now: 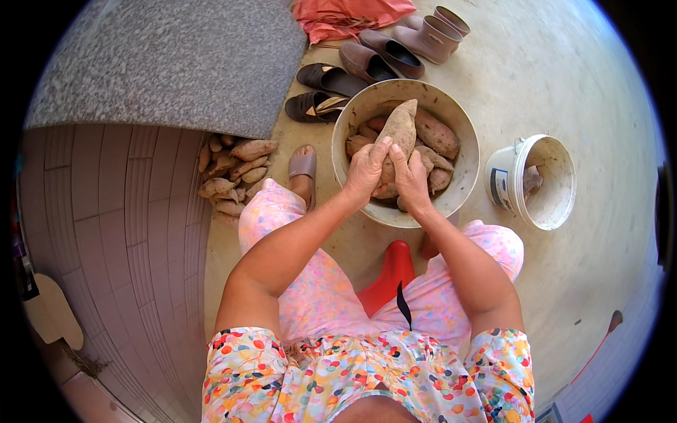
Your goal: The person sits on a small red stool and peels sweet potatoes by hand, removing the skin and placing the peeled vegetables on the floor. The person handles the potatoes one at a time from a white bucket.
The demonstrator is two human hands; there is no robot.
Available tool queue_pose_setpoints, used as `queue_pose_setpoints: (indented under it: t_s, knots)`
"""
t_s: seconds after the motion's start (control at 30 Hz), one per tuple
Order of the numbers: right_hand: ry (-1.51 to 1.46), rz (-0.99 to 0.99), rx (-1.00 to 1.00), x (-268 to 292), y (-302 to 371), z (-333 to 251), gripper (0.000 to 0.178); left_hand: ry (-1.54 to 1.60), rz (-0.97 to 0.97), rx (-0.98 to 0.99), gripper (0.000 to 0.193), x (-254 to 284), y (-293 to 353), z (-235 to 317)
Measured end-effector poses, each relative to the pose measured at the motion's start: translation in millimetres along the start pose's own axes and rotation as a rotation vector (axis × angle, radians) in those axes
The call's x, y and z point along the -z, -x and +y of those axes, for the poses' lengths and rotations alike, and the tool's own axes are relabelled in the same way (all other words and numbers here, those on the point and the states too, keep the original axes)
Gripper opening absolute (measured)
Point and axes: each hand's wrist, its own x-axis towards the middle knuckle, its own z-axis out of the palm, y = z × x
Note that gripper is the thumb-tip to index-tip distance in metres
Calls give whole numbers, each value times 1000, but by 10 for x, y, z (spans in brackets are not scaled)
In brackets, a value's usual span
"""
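Over a round, pale tub [343, 180] I hold a large, soil-dusted sweet potato [399, 125] in both hands. My left hand [367, 169] is closed round its left side, my right hand [410, 173] round its right, with the thumbs close together on top. The long end of the sweet potato points away from me. Beneath it, several more sweet potatoes [436, 134] lie in the tub, some reddish, some caked with soil. My hands and the held one hide part of them.
A white bucket [504, 185] with a brownish lump inside stands right of the tub. Left, sweet potatoes [229, 173] are heaped beside the tiled wall [106, 211]. Dark sandals [328, 79], brown shoes [370, 62] and rubber boots [431, 41] stand beyond the tub. A red object [395, 271] is between my legs.
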Motion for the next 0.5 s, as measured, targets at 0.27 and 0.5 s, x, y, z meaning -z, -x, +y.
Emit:
queue_pose_setpoints:
  t_s: [0.27, 0.5]
  knots:
    - [218, 139, 266, 13, 56, 113, 42, 45, -8, -26, 46, -90, 21, -88]
    - [31, 260, 140, 63, -81, 42, 39, 308, -72, 139, 47, -54, 21, 56]
